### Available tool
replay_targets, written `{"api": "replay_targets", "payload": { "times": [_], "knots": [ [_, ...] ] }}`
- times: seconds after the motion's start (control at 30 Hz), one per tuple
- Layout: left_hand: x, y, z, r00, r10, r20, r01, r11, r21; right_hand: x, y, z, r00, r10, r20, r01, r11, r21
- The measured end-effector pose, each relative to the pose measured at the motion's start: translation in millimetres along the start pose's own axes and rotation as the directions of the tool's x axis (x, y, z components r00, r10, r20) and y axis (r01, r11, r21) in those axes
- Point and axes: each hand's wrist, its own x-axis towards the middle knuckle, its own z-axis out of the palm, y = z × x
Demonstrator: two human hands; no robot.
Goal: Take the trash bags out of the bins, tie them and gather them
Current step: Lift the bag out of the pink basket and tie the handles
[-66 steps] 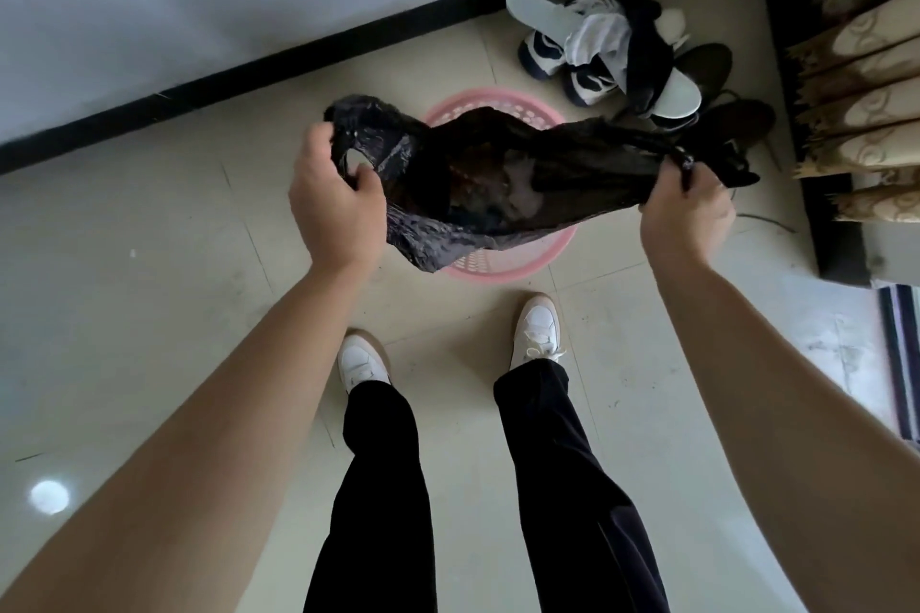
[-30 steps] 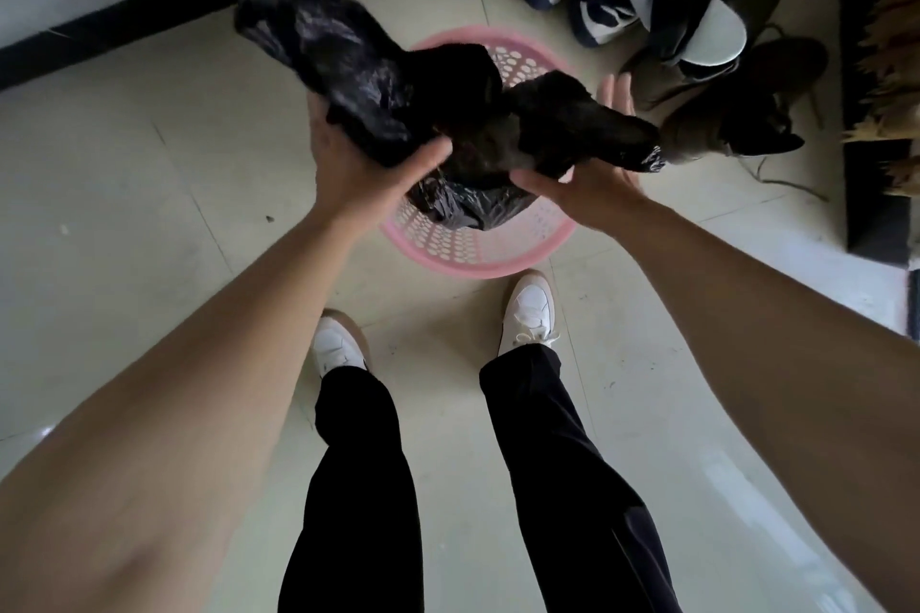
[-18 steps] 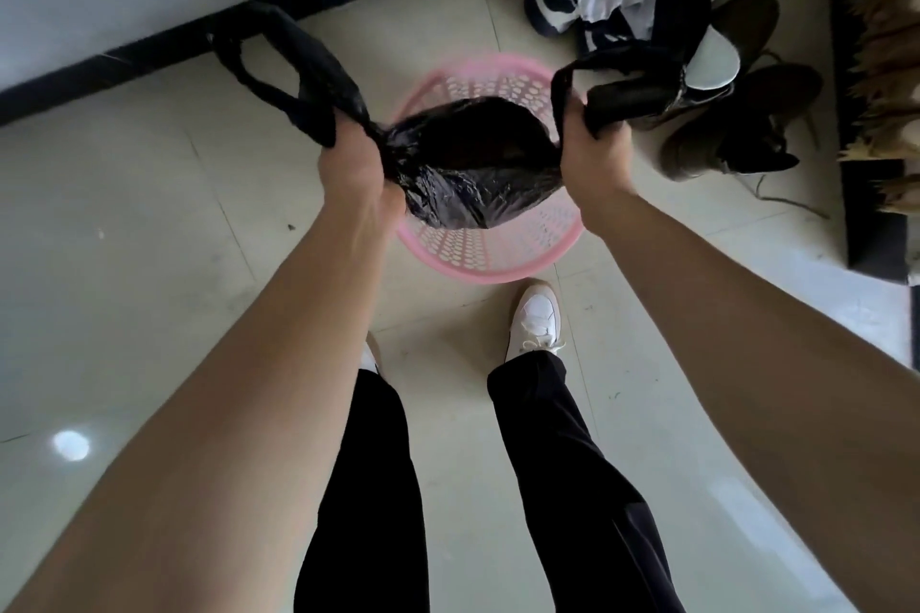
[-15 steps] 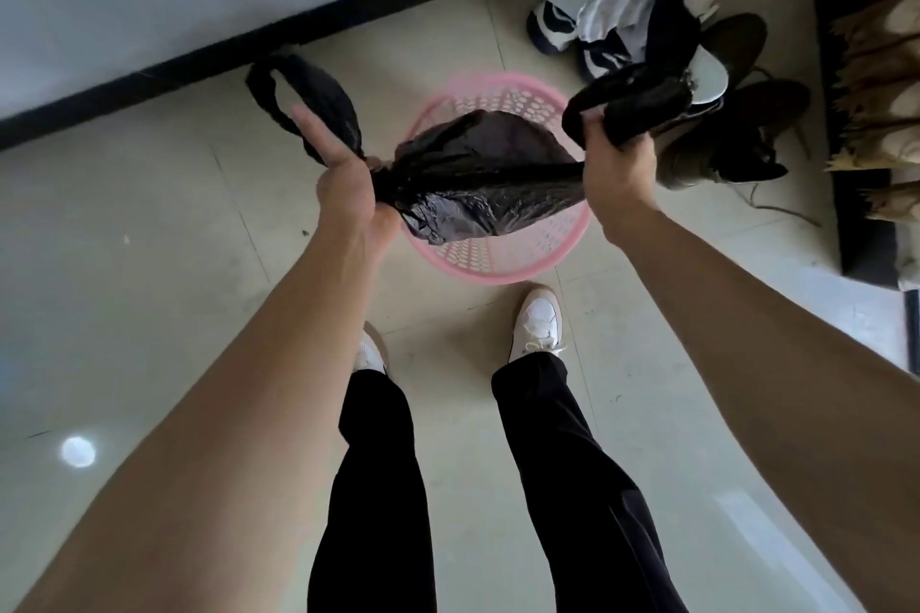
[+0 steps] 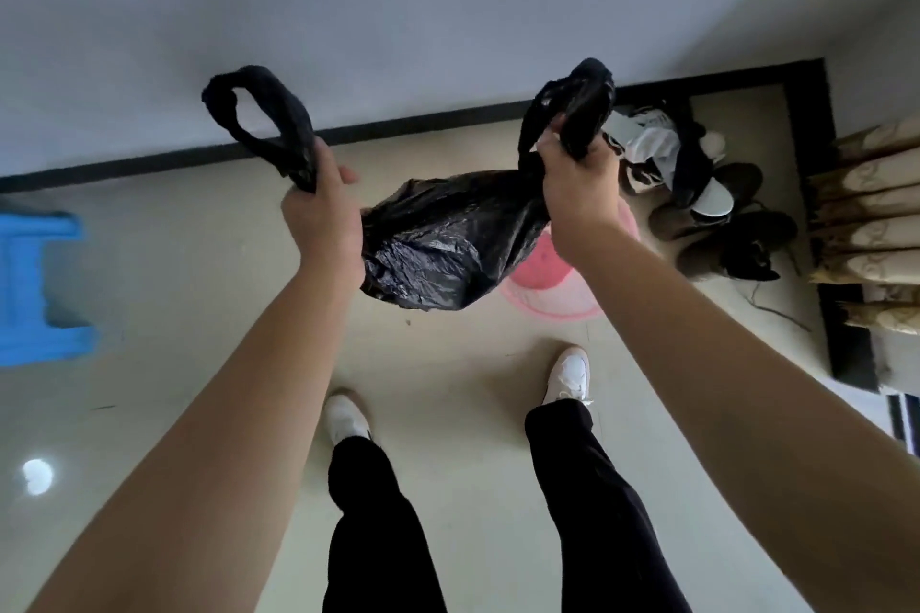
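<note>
A black trash bag (image 5: 448, 244) hangs in the air between my two hands, above the floor and clear of the pink bin (image 5: 557, 294). My left hand (image 5: 318, 214) grips the bag's left handle loop, which sticks up past my fist. My right hand (image 5: 577, 184) grips the right handle loop, bunched above my knuckles. The bag's crumpled body sags between them and hides much of the bin, which stands on the floor below and to the right.
A pile of shoes (image 5: 697, 184) lies by the wall at the right. Patterned curtain folds (image 5: 876, 224) hang at the far right. A blue plastic stool (image 5: 35, 284) stands at the left edge. My two white shoes (image 5: 567, 373) stand on the pale tiled floor.
Both hands have lifted the bag higher and a little left, off the pink bin. The view has tilted up, bringing the wall and the blue stool in.
</note>
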Motion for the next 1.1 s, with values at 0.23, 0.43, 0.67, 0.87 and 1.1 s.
{"api": "replay_targets", "payload": {
  "times": [0.23,0.43,0.67,0.87,1.1],
  "knots": [
    [60,-23,-110,0.989,-0.082,0.122,0.071,0.993,0.091,-58,19,111,0.990,0.136,-0.022,-0.134,0.988,0.077],
    [116,-80,-146,0.962,-0.239,0.131,0.220,0.965,0.144,-55,63,168,1.000,-0.008,-0.017,0.006,0.993,-0.117],
    [182,-200,-97,0.960,-0.251,0.128,0.243,0.967,0.072,23,174,203,0.970,-0.192,0.145,0.220,0.954,-0.205],
    [245,-293,-48,0.976,-0.180,0.124,0.170,0.981,0.089,97,296,206,0.955,-0.001,0.298,0.238,0.606,-0.759],
    [345,-331,-1,0.897,-0.416,0.149,0.415,0.678,-0.607,178,389,234,0.937,-0.039,0.348,0.317,0.515,-0.797]
  ]
}}
